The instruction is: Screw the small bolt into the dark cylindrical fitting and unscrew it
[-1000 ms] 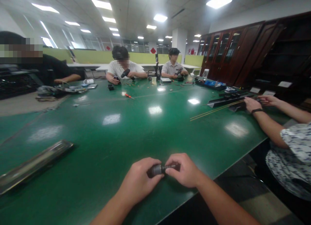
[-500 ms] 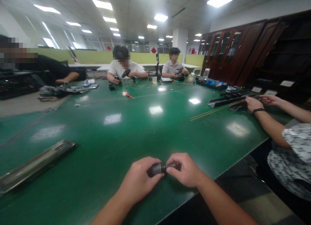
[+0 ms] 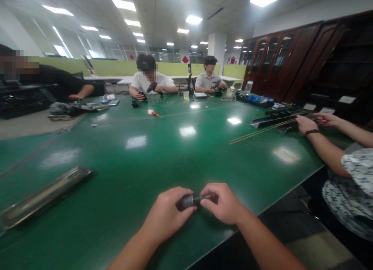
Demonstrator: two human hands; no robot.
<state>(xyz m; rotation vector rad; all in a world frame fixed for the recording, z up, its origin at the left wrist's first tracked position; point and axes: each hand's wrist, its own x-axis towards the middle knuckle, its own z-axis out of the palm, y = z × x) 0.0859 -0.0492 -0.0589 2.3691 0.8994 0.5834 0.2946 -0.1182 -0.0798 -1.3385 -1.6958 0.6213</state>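
Observation:
A short dark cylinder [image 3: 189, 201] with a narrower ribbed or spiralled section toward its right end lies across between my two hands, close over the near edge of the green table [image 3: 140, 157]. Its exact kind is too blurred to tell. Thumb and fingers of my left hand [image 3: 167, 211] are closed around the wider left part. My right hand [image 3: 223, 204] pinches the narrower right part, and its fingers cover much of that end.
At the left lies a long clear plastic case [image 3: 48, 198]. A red screwdriver [image 3: 156, 114] rests farther back. On the right, a co-worker's hands [image 3: 307, 124] hold thin yellow rods [image 3: 259, 132] near black metal channels [image 3: 272, 120]. Two people sit across the table, another at the far left.
The whole view has shifted very slightly. Both my hands keep the same grip on the dark cylinder, with no clear movement of it.

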